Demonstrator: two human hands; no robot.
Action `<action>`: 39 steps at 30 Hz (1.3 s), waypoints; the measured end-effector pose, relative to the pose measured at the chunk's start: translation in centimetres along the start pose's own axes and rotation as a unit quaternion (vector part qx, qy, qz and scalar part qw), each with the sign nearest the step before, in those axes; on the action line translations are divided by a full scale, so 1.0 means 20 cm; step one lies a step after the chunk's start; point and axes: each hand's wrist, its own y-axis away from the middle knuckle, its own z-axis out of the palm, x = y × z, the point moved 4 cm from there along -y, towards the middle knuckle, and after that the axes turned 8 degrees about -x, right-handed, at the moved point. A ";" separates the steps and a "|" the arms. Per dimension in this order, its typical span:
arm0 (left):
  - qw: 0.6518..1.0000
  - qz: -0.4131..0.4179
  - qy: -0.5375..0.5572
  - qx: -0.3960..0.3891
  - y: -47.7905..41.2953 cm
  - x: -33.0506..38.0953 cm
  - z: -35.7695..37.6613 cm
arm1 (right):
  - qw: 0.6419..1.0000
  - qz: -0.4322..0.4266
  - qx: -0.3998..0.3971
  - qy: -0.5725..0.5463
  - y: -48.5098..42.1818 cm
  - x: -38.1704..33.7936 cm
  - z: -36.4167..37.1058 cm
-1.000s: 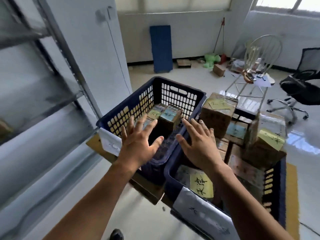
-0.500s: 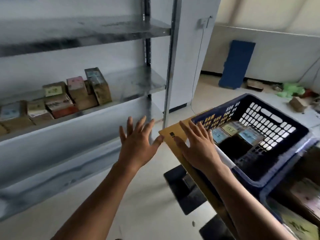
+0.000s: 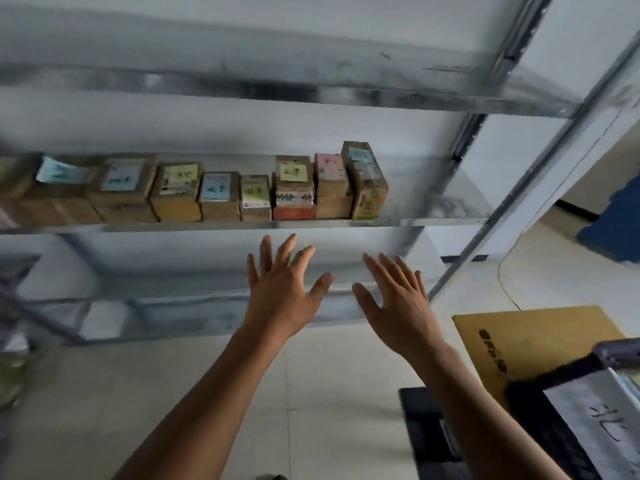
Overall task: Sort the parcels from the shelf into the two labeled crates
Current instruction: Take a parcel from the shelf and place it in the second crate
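Several brown cardboard parcels stand in a row on the metal shelf (image 3: 408,221), each with a blue, yellow or pink note on top. The rightmost parcel (image 3: 365,181) is tall with a blue note; beside it are a pink-noted parcel (image 3: 330,185) and a yellow-noted parcel (image 3: 293,187). My left hand (image 3: 282,292) and my right hand (image 3: 398,299) are raised below the shelf's front edge, palms forward, fingers spread, empty. A corner of a dark blue crate (image 3: 561,386) with a white handwritten label shows at the bottom right.
A grey upright post (image 3: 519,188) slants along the shelf's right end. A flat brown cardboard sheet (image 3: 540,341) lies under the crate. A blue panel (image 3: 616,233) leans at the far right. Lower shelf boards lie below my hands, over a pale tiled floor.
The view has swung left from the crates to the shelf. Both hands stay empty and spread, now raised toward the row of parcels. The crates have slid out to the bottom right.
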 end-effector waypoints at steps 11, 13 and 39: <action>0.997 -0.079 -0.005 -0.006 -0.45 -0.41 -0.07 | 0.997 -0.067 -0.026 0.000 -0.71 -0.16 0.16; 0.997 -0.082 -0.010 -0.006 -0.58 -0.45 -0.07 | 0.997 -0.077 -0.023 -0.005 -0.86 -0.15 0.17; 0.945 -0.012 0.327 -0.007 -1.87 -0.79 0.29 | 0.999 0.013 -0.030 0.012 -2.05 0.01 0.26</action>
